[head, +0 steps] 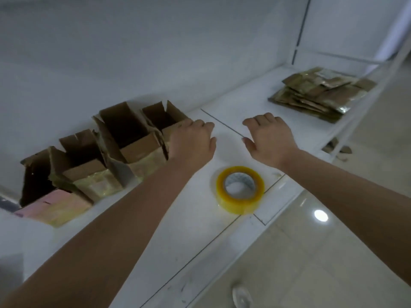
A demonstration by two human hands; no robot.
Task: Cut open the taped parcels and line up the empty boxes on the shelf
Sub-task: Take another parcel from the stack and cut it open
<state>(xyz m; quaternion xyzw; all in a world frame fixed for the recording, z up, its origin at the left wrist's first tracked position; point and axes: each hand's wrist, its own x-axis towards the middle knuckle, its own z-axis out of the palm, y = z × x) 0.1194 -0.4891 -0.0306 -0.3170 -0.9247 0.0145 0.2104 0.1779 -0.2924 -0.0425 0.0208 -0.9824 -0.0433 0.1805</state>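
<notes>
Several opened cardboard boxes stand in a row along the back of the white shelf point(155, 210), flaps up, sides wrapped in yellowish tape. The rightmost box point(163, 120) has my left hand point(192, 141) resting against its right side, fingers loosely bent over the near corner. Beside it stand a taller box point(124, 132), another box point(83, 156) and a leftmost box point(39, 174). My right hand point(269, 138) hovers over bare shelf to the right, fingers relaxed, holding nothing.
A roll of clear yellow packing tape point(240, 188) lies flat near the shelf's front edge between my arms. A pile of flattened taped cardboard point(320, 92) sits at the far right. Tiled floor point(333, 252) lies beyond the edge, with cardboard scraps point(338, 148).
</notes>
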